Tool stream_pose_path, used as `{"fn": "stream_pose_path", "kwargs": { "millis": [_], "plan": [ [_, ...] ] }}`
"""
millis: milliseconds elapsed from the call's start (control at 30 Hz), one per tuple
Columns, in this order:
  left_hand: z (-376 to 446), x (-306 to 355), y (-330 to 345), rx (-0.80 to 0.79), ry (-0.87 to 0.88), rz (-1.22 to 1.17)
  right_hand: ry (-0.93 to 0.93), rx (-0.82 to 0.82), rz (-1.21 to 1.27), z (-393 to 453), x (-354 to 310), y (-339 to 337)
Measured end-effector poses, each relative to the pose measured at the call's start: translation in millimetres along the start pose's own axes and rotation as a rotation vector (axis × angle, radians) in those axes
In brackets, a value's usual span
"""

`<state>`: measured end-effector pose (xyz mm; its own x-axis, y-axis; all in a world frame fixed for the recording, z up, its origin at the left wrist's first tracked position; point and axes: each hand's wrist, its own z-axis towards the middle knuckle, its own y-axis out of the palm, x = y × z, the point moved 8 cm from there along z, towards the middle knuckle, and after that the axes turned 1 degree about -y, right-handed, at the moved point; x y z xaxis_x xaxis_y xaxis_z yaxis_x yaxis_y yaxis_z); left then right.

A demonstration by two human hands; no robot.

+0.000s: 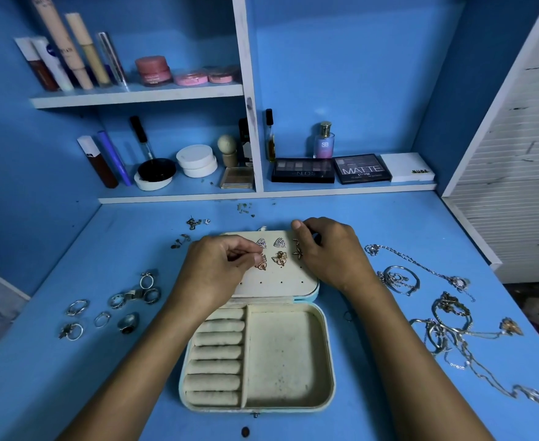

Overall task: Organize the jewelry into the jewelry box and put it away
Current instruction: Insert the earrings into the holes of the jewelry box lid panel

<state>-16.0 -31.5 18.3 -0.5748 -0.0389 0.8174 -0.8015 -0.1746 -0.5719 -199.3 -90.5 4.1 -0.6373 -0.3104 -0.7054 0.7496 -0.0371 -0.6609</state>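
A cream jewelry box (323, 354) lies open on the blue desk, its lid panel (280, 281) flat behind it. Several earrings are pinned to the panel, among them a silver heart-shaped one (280, 242) and a gold butterfly one (279, 258). My left hand (220, 268) pinches a gold butterfly earring (261, 263) at the panel's left side. My right hand (328, 249) rests on the panel's right edge, fingers curled beside a star-shaped earring (298, 252). Several rings (128, 300) lie left of the box. Tangled necklaces and bracelets (446, 316) lie to the right.
Loose earrings (195, 222) sit on the desk behind the box. Shelves at the back hold makeup palettes (303, 170), a perfume bottle (324, 141), jars and tubes. A white slatted door (516, 173) stands at the right. A small dark bit (245, 431) lies near the desk's front edge.
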Motion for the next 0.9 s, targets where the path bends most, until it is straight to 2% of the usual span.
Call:
{"fn": "stream_pose_path", "kwargs": {
  "millis": [667,900],
  "plan": [
    [-1.8,4.9,-4.7,0.057,-0.023,0.084,-0.007,0.002,-0.008,-0.2,-0.1,-0.3],
    [2.4,6.9,-4.4,0.031,-0.049,0.12,0.0,-0.004,-0.003,0.1,1.1,0.4]
  ]
}}
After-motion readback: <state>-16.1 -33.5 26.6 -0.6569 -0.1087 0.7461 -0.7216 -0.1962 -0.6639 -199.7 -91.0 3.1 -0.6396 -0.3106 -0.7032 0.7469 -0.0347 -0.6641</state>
